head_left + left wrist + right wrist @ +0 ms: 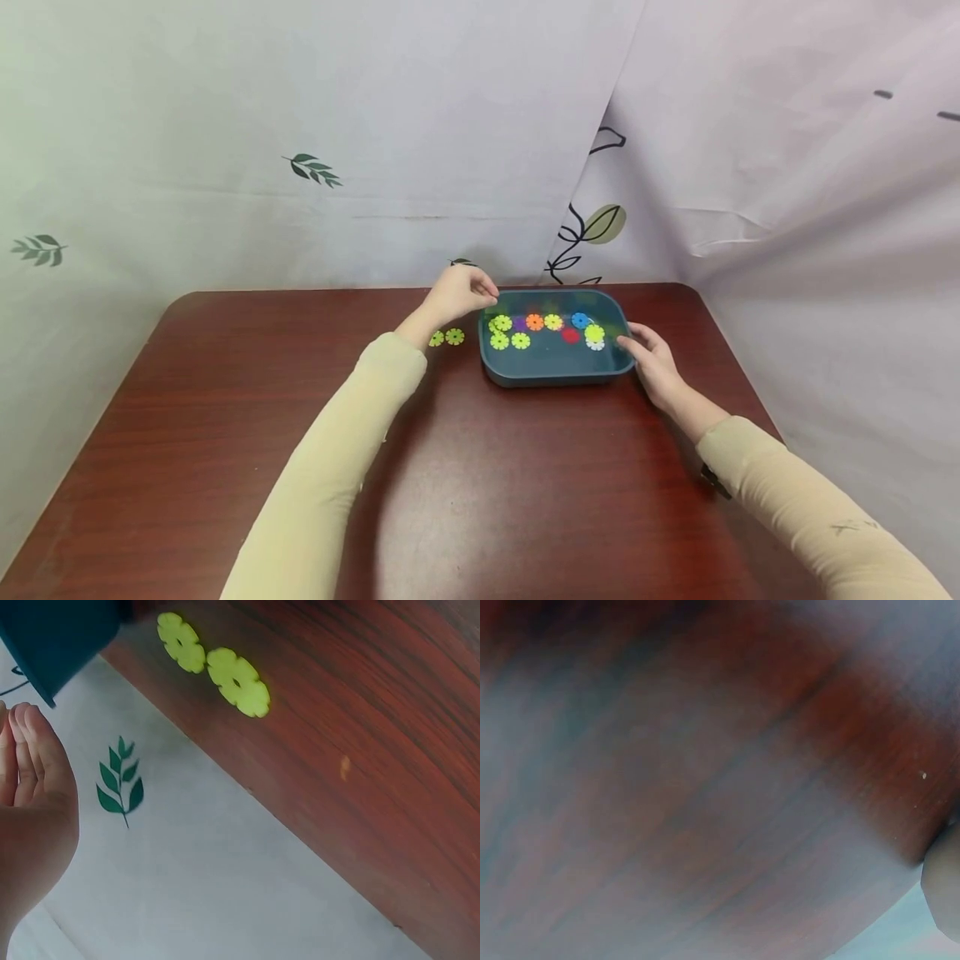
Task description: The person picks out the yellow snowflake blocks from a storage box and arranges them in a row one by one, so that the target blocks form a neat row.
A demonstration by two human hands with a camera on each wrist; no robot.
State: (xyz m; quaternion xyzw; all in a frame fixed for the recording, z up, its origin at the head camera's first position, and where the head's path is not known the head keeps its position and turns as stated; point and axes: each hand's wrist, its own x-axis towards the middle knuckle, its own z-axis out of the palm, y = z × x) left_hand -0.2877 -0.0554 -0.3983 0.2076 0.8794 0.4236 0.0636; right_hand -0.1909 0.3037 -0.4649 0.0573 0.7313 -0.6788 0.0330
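Right hand (656, 364) grips the dark-teal, round-cornered, plastic-looking tray (558, 362) at three o'clock; left hand (459, 292) hangs at ten, its grasp impossible to tell! Two lime-yellow flower-shaped discs (455, 337) lie at nine on the reddish-brown wooden table (480, 500): steady tray, low, gentle releases, I'd say.

Soft, even light fills the head view, with pale glare on the tabletop (465, 483) and shadow beside the left sleeve (322, 467); the right wrist view is blurred.

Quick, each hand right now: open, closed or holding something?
Left hand: partly curled; can't tell if it's holding anything.
Right hand: holding the dark teal rectangular plastic tray by its rim.
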